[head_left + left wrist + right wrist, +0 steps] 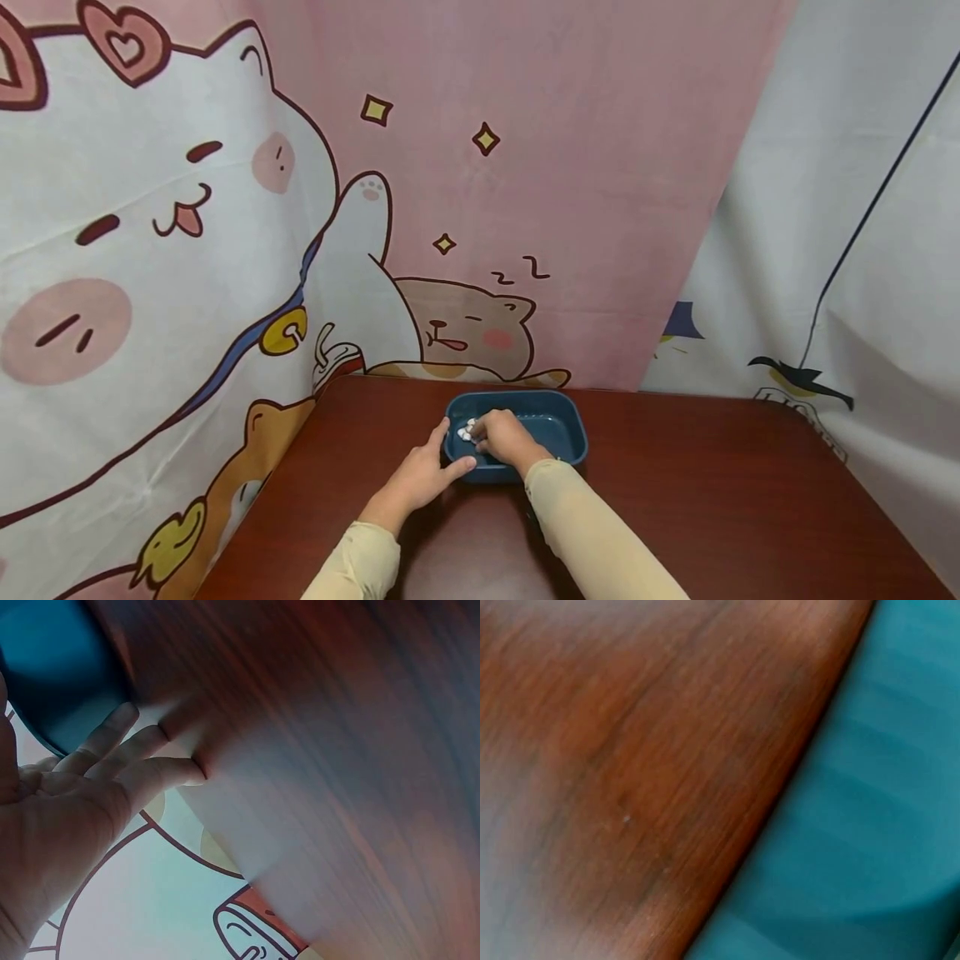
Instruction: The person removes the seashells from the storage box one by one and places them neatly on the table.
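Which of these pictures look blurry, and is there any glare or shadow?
Head view: fairly sharp, dark shadows on the table beside the forearms; left wrist view: pale glare on the table, left hand dim; right wrist view: blurriest, the blue basin soft-edged, hazy brightness lower left.

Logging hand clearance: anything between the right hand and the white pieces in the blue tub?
Nothing visible. In the head view, the right hand reaches inside the blue tub, right up to the white pieces. The left hand is at the tub's left end, not between them. Contact is unclear.
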### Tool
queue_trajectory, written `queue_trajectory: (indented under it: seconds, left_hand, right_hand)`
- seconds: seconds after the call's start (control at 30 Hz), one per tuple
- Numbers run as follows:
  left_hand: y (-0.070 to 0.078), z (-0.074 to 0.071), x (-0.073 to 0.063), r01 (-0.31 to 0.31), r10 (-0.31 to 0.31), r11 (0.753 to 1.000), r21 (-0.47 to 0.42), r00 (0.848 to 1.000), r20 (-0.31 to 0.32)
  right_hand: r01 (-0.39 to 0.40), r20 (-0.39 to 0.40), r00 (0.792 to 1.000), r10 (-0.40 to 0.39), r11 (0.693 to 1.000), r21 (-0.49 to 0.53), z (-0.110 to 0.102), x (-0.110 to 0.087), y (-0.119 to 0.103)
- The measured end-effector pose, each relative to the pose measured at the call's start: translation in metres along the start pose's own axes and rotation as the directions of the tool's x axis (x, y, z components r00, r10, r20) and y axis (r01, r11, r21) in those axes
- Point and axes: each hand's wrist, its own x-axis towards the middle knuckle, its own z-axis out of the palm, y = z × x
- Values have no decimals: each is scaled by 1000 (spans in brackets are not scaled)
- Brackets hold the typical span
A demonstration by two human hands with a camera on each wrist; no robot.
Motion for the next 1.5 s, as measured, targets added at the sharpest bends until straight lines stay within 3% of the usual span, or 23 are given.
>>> queue_trajectory:
  seconds: [0.33, 0.9, 1.17, 1.5]
  left_hand:
    - [-1, 1, 1, 12, -12, 1000, -2, 1000, 1]
    - [-3, 1, 0, 11, -11, 1000, -3, 1000, -1]
    - [0, 0, -2, 0, 0, 1000, -10, 1000, -2]
    - [3, -1, -5, 18, -18, 1000, -14, 1000, 8]
  right_hand:
    - [-19, -32, 999, 17, 999, -50, 0, 2, 9]
    - [-50, 7, 999, 52, 987, -151, -3, 0, 8]
    - [-4, -40, 999, -2, 990, -139, -4, -2, 7]
    - [-12, -77, 997, 7, 998, -68, -8, -5, 13]
